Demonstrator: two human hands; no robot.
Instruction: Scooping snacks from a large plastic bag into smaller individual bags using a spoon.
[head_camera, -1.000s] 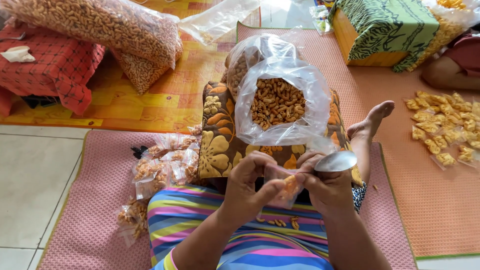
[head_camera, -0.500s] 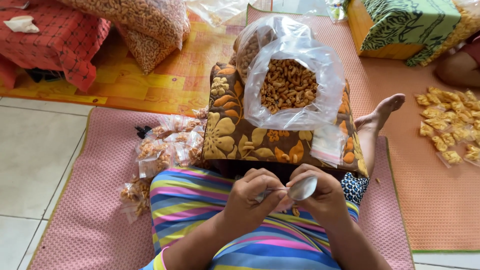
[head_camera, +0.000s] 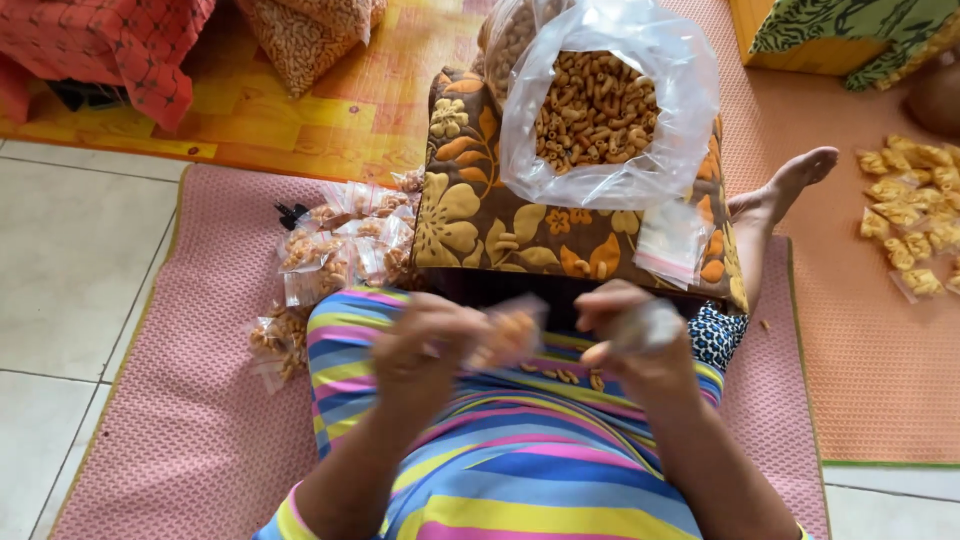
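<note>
My left hand (head_camera: 425, 345) grips a small clear packet (head_camera: 508, 333) of orange-brown snack pieces over my striped lap; the packet is blurred. My right hand (head_camera: 635, 340) is closed on a metal spoon (head_camera: 650, 322), close to the right of the packet. A few loose snack pieces (head_camera: 565, 376) lie on the striped fabric between my hands. In front of me a big clear plastic bag of snacks (head_camera: 598, 108) stands open on a brown floral cushion (head_camera: 480, 220). A thin stack of empty little bags (head_camera: 668, 245) rests on the cushion's right side.
Several filled small packets (head_camera: 340, 250) are piled on the pink mat (head_camera: 190, 440) to my left. More packets (head_camera: 910, 215) lie on the orange mat at the right. A bare foot (head_camera: 785, 185) stretches beside the cushion. Large snack sacks (head_camera: 310, 40) and a red cloth bundle (head_camera: 110, 45) sit behind.
My hands have drawn slightly apart, the left moving the small packet leftward. The view has tilted down and closer, with the cushion and big bag now higher in the frame.
</note>
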